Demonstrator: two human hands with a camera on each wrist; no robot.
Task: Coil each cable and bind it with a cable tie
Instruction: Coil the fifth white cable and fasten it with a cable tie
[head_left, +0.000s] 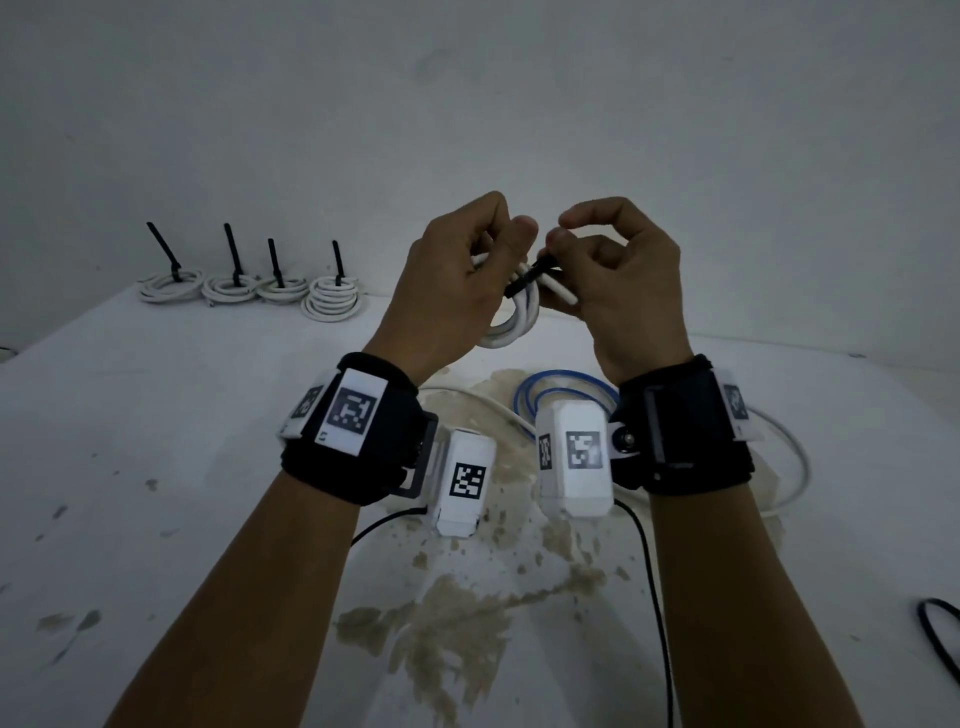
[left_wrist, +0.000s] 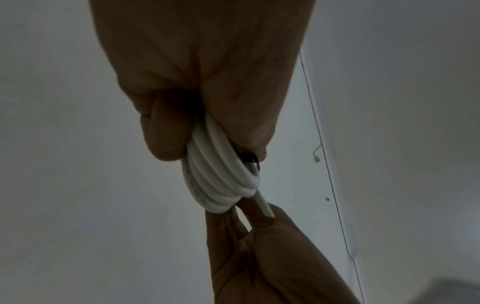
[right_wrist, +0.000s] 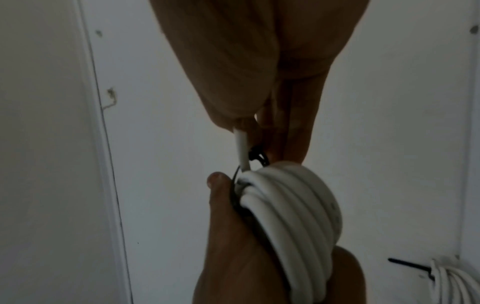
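My left hand (head_left: 498, 244) holds a coiled white cable (head_left: 503, 328) up above the table, fingers curled round its several loops (left_wrist: 215, 176). A black cable tie (head_left: 535, 273) goes round the coil near my left thumb; its strap (right_wrist: 235, 195) lies along the loops. My right hand (head_left: 566, 231) faces the left one and pinches the tie at its head (right_wrist: 257, 156). The cable's loose white end (head_left: 560, 292) sticks out toward the right palm (left_wrist: 265, 207). How the tie's tail runs through the head is hidden by fingers.
Several bound white coils (head_left: 176, 285) with black tie tails standing up sit at the table's back left by the wall. Below my wrists lie a blue cable loop (head_left: 563, 387) and a loose white cable (head_left: 789, 447). A black cable (head_left: 935, 636) lies at the right edge.
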